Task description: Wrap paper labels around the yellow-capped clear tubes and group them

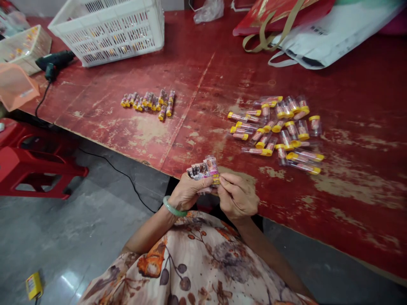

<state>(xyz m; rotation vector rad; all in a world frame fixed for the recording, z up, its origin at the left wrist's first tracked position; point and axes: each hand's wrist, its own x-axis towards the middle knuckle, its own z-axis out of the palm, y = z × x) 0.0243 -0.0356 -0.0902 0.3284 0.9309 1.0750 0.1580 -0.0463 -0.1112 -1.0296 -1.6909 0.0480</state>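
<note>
My left hand, with a green bangle at the wrist, is closed around a bunch of flat printed sleeves just over the table's front edge. The fingers of my right hand pinch the right edge of the same bunch. Whether one sleeve is separated there is too small to tell. Beyond my right hand lie several clear tubes with yellow caps, loosely scattered on their sides or standing. To the left, several tubes in printed wrapping lie grouped together.
A white slotted crate stands at the back left of the red table. Beside it are a heat gun with a cord and a pale bin. Bags lie at the back right. Red stools stand on the floor.
</note>
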